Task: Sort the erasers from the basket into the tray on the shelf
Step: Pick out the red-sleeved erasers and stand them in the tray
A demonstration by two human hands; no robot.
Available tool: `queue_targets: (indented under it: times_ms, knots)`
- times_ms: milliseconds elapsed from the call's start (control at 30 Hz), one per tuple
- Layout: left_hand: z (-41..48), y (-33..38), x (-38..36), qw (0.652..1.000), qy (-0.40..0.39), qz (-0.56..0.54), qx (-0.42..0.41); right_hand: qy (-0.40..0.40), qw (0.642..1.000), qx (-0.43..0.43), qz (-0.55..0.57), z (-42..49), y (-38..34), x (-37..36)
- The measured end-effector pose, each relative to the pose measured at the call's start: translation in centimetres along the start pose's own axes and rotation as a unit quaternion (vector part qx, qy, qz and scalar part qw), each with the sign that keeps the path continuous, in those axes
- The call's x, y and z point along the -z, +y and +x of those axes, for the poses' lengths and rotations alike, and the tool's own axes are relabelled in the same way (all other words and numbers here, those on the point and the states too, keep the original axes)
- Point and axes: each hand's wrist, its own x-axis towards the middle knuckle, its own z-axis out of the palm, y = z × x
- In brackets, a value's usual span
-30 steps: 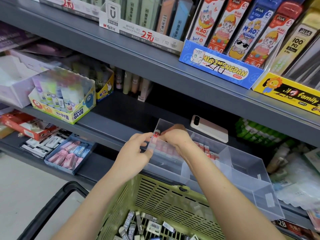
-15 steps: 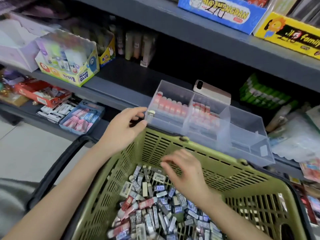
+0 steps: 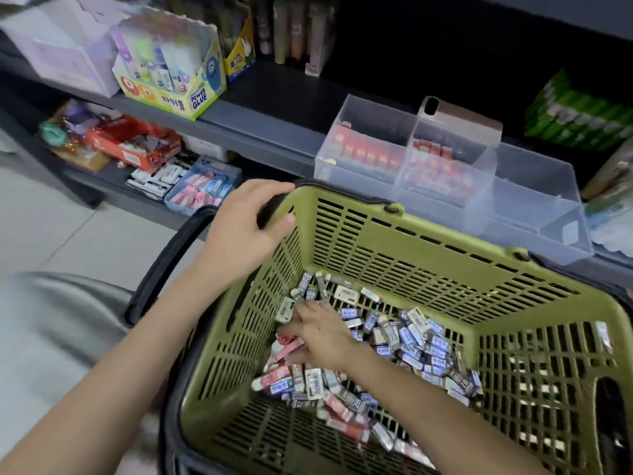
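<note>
A green plastic basket (image 3: 428, 241) holds a heap of several wrapped erasers (image 3: 404, 337), blue, grey and red. My left hand (image 3: 245, 231) grips the basket's far left corner at the rim, fingers over the black handle. My right hand (image 3: 317, 332) is down in the heap, its fingertips on a red eraser (image 3: 287, 347); whether it holds the eraser is hidden. Behind the basket on the shelf stands a clear divided tray (image 3: 534, 214). Its left two compartments hold rows of red erasers (image 3: 368, 150); the right ones look empty.
A phone (image 3: 462, 118) leans behind the tray. A Power Glue box (image 3: 178, 73) and a white box (image 3: 61, 53) stand on the shelf at left. The lower shelf holds a blue box of pink erasers (image 3: 202, 192). Green packs (image 3: 579, 114) lie at right.
My right hand left the tray and went down into the basket's eraser heap. My left hand moved from the tray's corner to the basket rim. The view tilted downward.
</note>
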Motion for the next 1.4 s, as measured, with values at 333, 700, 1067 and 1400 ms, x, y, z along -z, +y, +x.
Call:
queue_targets:
  times_ms: [333,700,1067,1400]
  knots:
    - [-1.3,0.3,0.0,0.993,0.099,0.046,-0.053,0.098,0.983,-0.018,-0.155,-1.9,0.6,-0.1]
    - [-1.2,2.4,-3.2,0.958,-0.046,-0.26,0.11,0.034,0.982,-0.174,0.057,-3.2,1.1,-1.5]
    - [-3.1,3.0,-6.6,0.898,-0.227,-0.243,0.288,0.268,0.762,-0.16,0.567,-5.9,-1.4,8.7]
    - [-1.6,1.9,-5.3,0.795,-0.056,-0.45,0.403,0.057,0.989,-0.135,0.034,-7.1,4.5,0.7]
